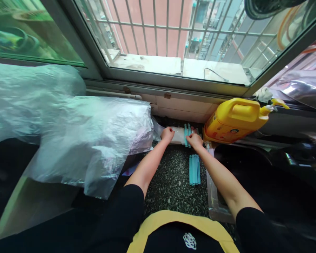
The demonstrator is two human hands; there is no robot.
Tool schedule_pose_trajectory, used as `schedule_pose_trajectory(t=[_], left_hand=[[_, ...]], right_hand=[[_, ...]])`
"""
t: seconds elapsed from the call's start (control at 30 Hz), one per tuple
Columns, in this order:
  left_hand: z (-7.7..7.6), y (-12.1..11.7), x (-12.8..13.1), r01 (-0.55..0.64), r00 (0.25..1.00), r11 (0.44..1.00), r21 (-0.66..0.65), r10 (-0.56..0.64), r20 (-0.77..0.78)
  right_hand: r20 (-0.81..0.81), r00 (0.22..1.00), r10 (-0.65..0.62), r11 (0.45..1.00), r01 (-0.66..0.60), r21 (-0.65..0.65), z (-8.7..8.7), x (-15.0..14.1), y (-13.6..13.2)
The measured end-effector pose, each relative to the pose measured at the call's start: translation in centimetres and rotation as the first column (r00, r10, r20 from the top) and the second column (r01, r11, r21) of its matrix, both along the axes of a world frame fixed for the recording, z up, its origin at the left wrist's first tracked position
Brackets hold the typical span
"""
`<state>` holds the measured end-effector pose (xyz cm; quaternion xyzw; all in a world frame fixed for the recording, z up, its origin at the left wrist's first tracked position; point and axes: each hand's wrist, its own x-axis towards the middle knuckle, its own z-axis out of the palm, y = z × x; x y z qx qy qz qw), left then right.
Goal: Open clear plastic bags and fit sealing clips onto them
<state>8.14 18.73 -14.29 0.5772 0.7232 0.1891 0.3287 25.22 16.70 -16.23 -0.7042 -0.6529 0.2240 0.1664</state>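
My left hand [168, 134] is closed in a pinch at the left end of a white plastic packet [178, 135] that lies by the wall. My right hand [195, 141] has its fingers closed at the packet's right part, on one of the light blue strips [185, 135] lying across it. These narrow strips look like bag sealing clips. Nearer to me, a row of several more light blue strips [194, 170] lies side by side on the dark speckled countertop [171, 182]. My fingers partly hide the packet's ends.
A large yellow pump jug [234, 119] stands at the right by the wall. Beside it is a dark sink [242, 158] with a pale rim. Crumpled clear plastic sheeting [94, 137] covers the left side. A window frame [173, 80] with bars outside runs along the back.
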Motion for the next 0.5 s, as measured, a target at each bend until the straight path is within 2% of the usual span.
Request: schedule_pose_trajectory(t=[0.07,0.13,0.2,0.27,0.37,0.5], left_hand=[[1.0,-0.7,-0.1,-0.015,1.000,0.999,0.041,0.015,-0.001],[2.3,-1.6,0.0,-0.020,1.000,0.993,0.114,0.020,0.002],[3.8,-3.0,0.2,-0.002,1.000,0.975,0.224,-0.004,0.030],[5.5,-4.8,0.5,0.039,0.992,0.937,0.347,-0.078,0.098],[8.5,-8.5,0.5,0.063,0.941,0.859,0.509,-0.220,0.256],[13.3,-14.8,-2.1,0.060,0.835,0.747,0.663,-0.401,0.376]], right_hand=[[0.080,0.991,-0.106,0.993,0.109,-0.039,1.2,-0.1,-0.3],[0.125,0.980,-0.157,0.985,0.164,-0.048,2.7,-0.2,-0.6],[0.134,0.977,-0.165,0.985,0.171,-0.037,4.4,-0.7,-0.7],[0.120,0.982,-0.144,0.989,0.147,-0.014,6.2,-1.6,-0.7],[0.043,0.998,-0.049,0.998,0.047,0.045,8.9,-4.2,-0.4],[-0.168,0.964,0.206,0.965,-0.171,0.201,12.2,-9.3,-1.1]])
